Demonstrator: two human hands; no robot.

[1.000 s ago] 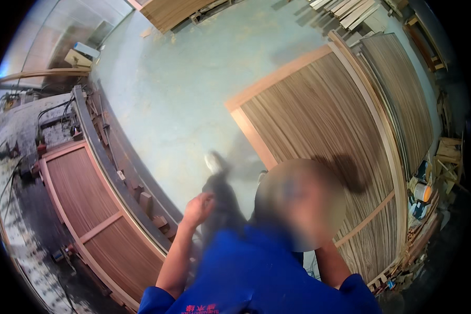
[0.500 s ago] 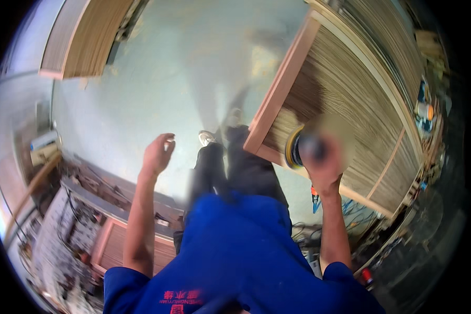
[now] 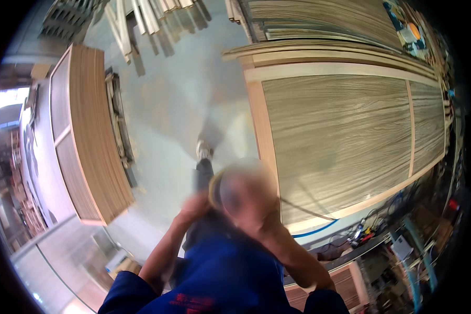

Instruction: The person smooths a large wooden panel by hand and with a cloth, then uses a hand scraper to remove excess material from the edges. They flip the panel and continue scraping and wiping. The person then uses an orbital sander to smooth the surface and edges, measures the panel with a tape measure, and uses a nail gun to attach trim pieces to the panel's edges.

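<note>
A round power sander with a dark body and a yellowish rim is held up in front of my body. My right hand is wrapped round it, though blur softens the fingers. Close by its left side is my left hand, near the sander's rim. Its fingers are smeared, and whether they touch the sander cannot be made out. To the right lies a large wood-grain panel with a pale wooden frame, apart from both hands.
A blue hose runs by the panel's near edge. On the left stands a stack of wooden panels. Pale wood strips lie at the far end. Tools and cables crowd the near right. My shoe stands on the grey floor.
The view has turned rightward. My right hand has carried the sander from over the panel to in front of my body, and my left hand has come close to it.
</note>
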